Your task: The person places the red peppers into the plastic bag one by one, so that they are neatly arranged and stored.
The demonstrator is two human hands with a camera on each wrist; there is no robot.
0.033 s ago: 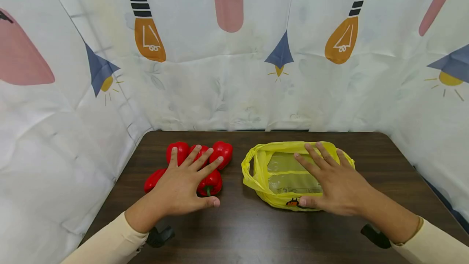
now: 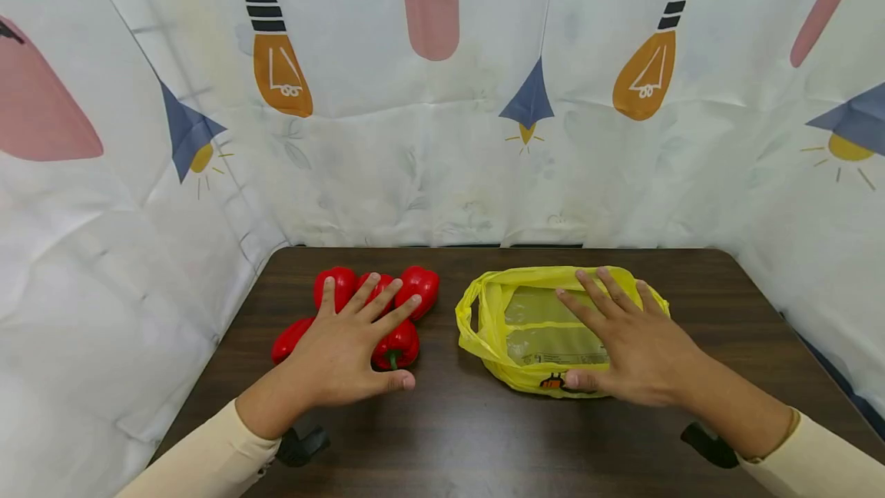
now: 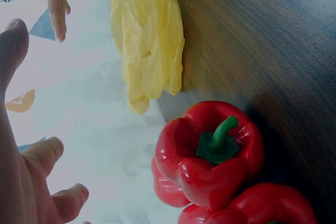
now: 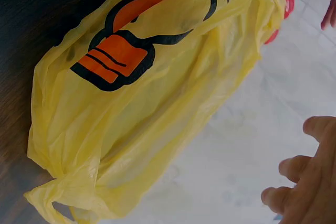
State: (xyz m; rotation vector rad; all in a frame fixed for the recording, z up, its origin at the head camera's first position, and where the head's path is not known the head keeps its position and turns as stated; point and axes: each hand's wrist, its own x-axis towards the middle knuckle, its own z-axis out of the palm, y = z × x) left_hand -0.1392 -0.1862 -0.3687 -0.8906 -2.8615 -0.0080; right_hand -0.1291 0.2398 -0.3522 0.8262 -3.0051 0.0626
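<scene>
My left hand (image 2: 343, 352) hovers with spread fingers above a group of red bell peppers (image 2: 399, 346), partly hiding them. In the left wrist view one bell pepper (image 3: 210, 153) shows its green stem, with others below it. My right hand (image 2: 639, 352) is held, fingers spread, over a yellow plastic bag (image 2: 487, 336) that lies with its mouth open upward. Black and orange print marks the bag's side (image 4: 173, 51) in the right wrist view. Neither hand holds anything; both appear raised clear of the things under them.
A dark brown wooden table (image 2: 456, 444) carries the peppers on the left and the bag on the right. Behind and at both sides hangs a white curtain (image 2: 429, 167) printed with lamps and bulbs. A dark strap piece (image 2: 302, 446) sits under the left wrist.
</scene>
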